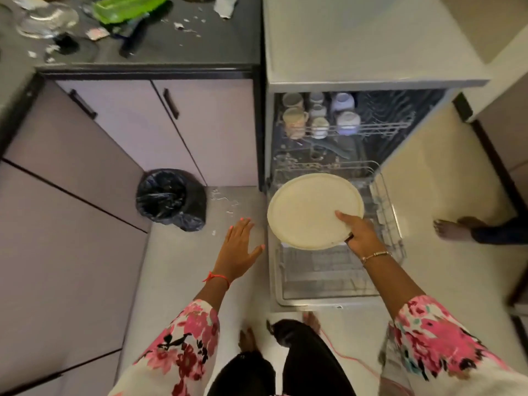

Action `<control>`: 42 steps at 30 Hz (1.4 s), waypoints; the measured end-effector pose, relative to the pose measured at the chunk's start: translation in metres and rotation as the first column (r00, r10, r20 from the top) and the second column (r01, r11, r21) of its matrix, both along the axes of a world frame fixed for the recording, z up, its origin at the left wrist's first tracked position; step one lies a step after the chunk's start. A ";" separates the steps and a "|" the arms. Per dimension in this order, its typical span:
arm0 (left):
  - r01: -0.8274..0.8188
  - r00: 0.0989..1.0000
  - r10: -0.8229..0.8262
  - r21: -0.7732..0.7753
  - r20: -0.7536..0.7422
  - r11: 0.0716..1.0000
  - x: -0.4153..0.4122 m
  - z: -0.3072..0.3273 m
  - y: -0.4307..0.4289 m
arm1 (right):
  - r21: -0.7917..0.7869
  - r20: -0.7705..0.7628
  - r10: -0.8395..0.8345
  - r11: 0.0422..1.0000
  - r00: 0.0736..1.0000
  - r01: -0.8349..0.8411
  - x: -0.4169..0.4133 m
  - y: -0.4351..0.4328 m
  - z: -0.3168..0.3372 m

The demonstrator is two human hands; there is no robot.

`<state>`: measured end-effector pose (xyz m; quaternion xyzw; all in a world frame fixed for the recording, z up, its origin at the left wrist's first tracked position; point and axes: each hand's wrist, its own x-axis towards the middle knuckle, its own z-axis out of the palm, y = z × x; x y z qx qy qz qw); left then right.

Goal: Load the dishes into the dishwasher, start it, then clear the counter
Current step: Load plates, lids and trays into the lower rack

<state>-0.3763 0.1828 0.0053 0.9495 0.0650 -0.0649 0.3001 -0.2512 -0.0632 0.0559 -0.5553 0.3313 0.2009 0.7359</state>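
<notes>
A large round cream plate (pixel 308 210) hovers flat over the pulled-out lower rack (pixel 385 212) of the open dishwasher (pixel 357 81). My right hand (pixel 361 234) grips the plate by its near right rim. My left hand (pixel 240 247) hangs over the floor left of the dishwasher door, fingers spread, holding nothing. The upper rack (pixel 371 128) carries several mugs (pixel 294 121) on its left side. The lowered door (pixel 314 281) lies open below the plate.
A dark counter (pixel 200 44) at the top left holds a glass bowl (pixel 47 21), a green wrapper (pixel 128 7) and scraps. A black-lined bin (pixel 171 198) stands on the floor by the cabinets. Another person's bare foot (pixel 454 228) is at the right; an orange cord (pixel 343 352) crosses the floor.
</notes>
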 end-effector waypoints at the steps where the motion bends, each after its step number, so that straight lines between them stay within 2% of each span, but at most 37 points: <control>1: 0.029 0.999 -0.029 -0.006 -0.019 1.000 0.001 -0.004 -0.019 | -0.017 -0.002 -0.039 0.999 0.999 0.039 -0.004 -0.024 -0.005; 6: 0.095 0.992 -0.099 -0.054 -0.082 0.994 0.024 -0.028 -0.106 | -0.165 -0.018 -0.136 0.978 0.991 0.131 0.001 -0.121 -0.026; 9: 0.108 0.979 -0.119 -0.075 -0.164 0.991 0.049 -0.050 -0.165 | -0.232 0.007 -0.129 0.964 0.992 0.128 0.031 -0.171 -0.042; 13: 0.127 0.953 -0.144 -0.080 -0.265 0.989 0.079 -0.093 -0.227 | -0.395 0.075 0.052 0.919 0.996 -0.018 0.083 -0.218 -0.073; 17: 0.146 0.931 -0.176 -0.115 -0.320 0.983 0.101 -0.142 -0.268 | -0.559 0.105 0.228 0.818 0.968 -0.132 0.130 -0.245 -0.121; 20: 0.225 0.928 -0.244 -0.098 -0.282 0.969 0.117 -0.189 -0.285 | -0.641 0.152 0.333 0.750 0.930 -0.164 0.164 -0.247 -0.156; 24: 0.298 0.875 -0.320 -0.118 -0.364 0.947 0.139 -0.247 -0.300 | -0.736 0.193 0.458 0.653 0.868 -0.181 0.211 -0.235 -0.205; 26: 0.352 0.870 -0.357 -0.081 -0.341 0.933 0.141 -0.270 -0.308 | -0.750 0.206 0.510 0.631 0.835 -0.200 0.232 -0.225 -0.226; 28: 0.339 0.854 -0.359 -0.121 -0.377 0.933 0.140 -0.291 -0.311 | -0.760 0.221 0.541 0.617 0.811 -0.205 0.252 -0.212 -0.248; 31: 0.271 0.851 -0.325 -0.185 -0.412 0.945 0.135 -0.312 -0.312 | -0.790 0.220 0.593 0.574 0.774 -0.215 0.283 -0.191 -0.278; 36: 0.246 0.828 -0.326 -0.228 -0.457 0.942 0.122 -0.321 -0.311 | -0.819 0.199 0.641 0.525 0.742 -0.234 0.316 -0.169 -0.291; 42: 0.299 0.807 -0.379 -0.240 -0.453 0.924 0.127 -0.325 -0.307 | -0.847 0.089 0.694 0.430 0.714 -0.313 0.340 -0.147 -0.311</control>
